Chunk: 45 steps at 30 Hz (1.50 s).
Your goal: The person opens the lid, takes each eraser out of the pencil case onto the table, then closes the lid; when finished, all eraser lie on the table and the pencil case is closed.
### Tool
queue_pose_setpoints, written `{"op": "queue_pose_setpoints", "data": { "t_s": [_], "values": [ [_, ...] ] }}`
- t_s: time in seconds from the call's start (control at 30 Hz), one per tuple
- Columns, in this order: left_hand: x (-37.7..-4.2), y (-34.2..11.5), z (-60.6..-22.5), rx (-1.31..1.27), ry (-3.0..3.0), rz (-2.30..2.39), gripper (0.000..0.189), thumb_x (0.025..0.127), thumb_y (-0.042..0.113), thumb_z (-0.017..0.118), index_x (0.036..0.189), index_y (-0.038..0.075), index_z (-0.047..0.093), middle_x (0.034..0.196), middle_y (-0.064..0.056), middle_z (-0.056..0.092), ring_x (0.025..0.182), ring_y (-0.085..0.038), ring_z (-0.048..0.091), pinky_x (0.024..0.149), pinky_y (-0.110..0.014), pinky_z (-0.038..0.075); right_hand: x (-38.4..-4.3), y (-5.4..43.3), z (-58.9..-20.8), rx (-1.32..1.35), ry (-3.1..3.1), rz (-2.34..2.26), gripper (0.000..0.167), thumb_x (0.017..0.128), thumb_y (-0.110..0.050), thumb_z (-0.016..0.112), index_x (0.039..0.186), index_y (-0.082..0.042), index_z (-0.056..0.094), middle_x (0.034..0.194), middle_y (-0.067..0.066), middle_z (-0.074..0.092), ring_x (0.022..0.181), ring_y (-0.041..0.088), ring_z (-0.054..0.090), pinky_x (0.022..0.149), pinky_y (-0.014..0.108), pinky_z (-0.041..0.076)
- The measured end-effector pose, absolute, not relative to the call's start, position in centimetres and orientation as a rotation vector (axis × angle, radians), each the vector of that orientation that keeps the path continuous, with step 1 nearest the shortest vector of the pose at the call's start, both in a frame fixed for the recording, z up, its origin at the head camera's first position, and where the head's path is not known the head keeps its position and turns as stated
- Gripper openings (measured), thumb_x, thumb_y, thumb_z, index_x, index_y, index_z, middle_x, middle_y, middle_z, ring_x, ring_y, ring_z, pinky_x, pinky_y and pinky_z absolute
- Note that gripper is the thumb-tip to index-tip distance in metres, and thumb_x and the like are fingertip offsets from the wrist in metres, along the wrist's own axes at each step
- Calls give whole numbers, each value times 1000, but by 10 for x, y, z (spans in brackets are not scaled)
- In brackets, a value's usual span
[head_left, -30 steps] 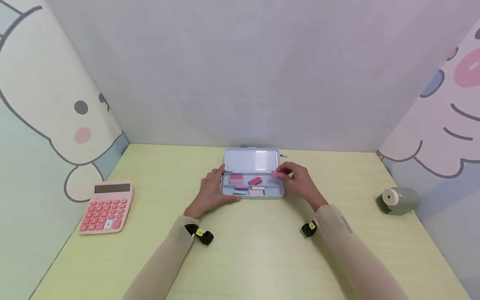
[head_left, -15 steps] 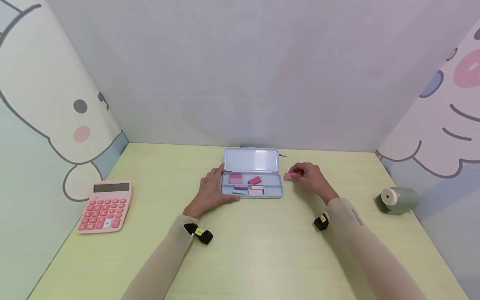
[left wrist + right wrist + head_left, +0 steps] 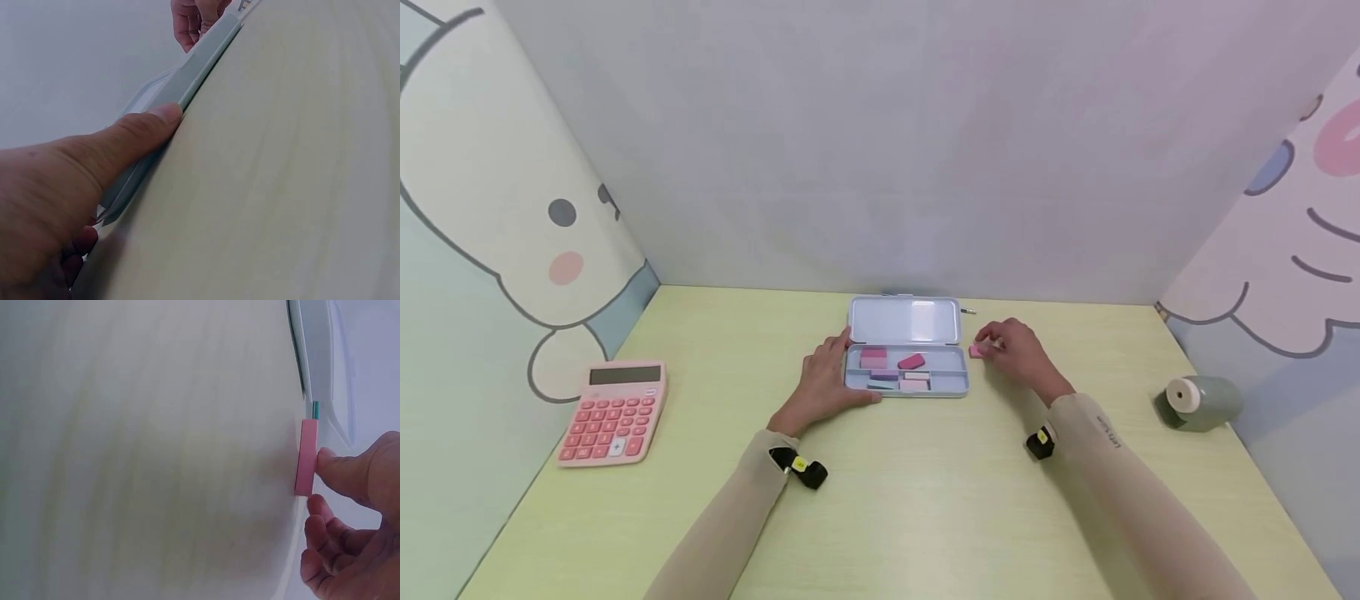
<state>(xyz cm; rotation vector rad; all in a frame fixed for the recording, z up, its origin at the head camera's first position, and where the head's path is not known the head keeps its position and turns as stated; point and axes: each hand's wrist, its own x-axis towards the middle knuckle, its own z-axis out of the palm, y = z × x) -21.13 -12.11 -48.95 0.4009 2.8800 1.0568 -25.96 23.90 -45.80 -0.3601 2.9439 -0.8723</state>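
Note:
An open pencil case [image 3: 943,383] of pale blue stands at the back of the table, its lid [image 3: 895,321] tipped back. My left hand [image 3: 823,383] grips its left end, thumb along the front edge in the left wrist view and fingers round the far side. Just right of the case, a small pink block [image 3: 306,456], like an eraser, lies on the table. My right hand [image 3: 1018,354] is over it, thumb tip at its upper edge, other fingers loosely bent beside it. Inside the case are a dark pink block [image 3: 912,362] and several pink, purple, white and teal pieces.
A pink calculator [image 3: 612,414] lies at the left. On the right edge is a grey-green device [image 3: 1206,402] with a cream knob. The metal tip of a thin item [image 3: 968,312] sticks out behind the lid. A wall [image 3: 880,167] closes the back.
My right hand carried the pink block from over the case's right end to the table on the right, then its fingers rose slightly off it. The left hand stayed at the case.

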Motion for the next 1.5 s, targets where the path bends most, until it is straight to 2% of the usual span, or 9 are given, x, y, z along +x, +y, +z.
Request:
{"op": "queue_pose_setpoints", "data": {
  "t_s": [0.13,0.4,0.5,0.7,1.17,1.33,1.5],
  "values": [
    [-211,-121,-489,397,2884,1054,131,76,53,94,172,8,18,156,-15,48,142,-37,45,126,-62,28,-257,227,-452,-502,2977,-957,20,99,-9,75,118,-3,75,116,22,69,101,36,63,90,46,51],
    [-212,-120,-488,386,2879,1059,131,75,53,95,172,9,18,155,-14,49,141,-36,45,125,-61,29,-253,195,-441,-705,2860,-998,21,99,-2,73,120,-5,77,104,11,75,94,25,65,84,36,55],
    [-212,-120,-489,385,2878,1049,131,76,53,95,173,9,18,158,-15,47,143,-38,44,126,-61,28,-253,183,-439,-728,2796,-928,24,99,-3,74,122,-7,78,100,9,76,91,22,65,85,36,57],
    [-212,-120,-489,389,2884,1024,132,76,55,94,173,10,17,163,-18,43,148,-39,42,127,-61,28,-255,166,-437,-736,2703,-758,30,100,-9,76,129,-9,78,106,7,81,90,18,66,91,37,60],
    [-211,-123,-488,397,2872,1059,132,76,54,94,173,10,17,162,-18,44,145,-39,43,126,-60,28,-262,150,-439,-756,2696,-648,29,98,-3,74,126,-9,80,110,5,83,86,16,63,81,27,54],
    [-210,-123,-488,398,2876,1058,131,76,54,94,173,10,18,162,-18,44,145,-39,43,126,-61,29,-258,149,-441,-738,2741,-648,27,98,0,72,121,-9,82,106,5,83,87,19,63,82,31,55],
    [-210,-123,-489,403,2880,1056,132,75,54,94,173,10,17,162,-18,44,145,-39,44,125,-61,30,-253,153,-444,-741,2792,-682,20,100,-7,75,118,-11,81,107,6,82,93,21,67,91,40,60]
  ]
}}
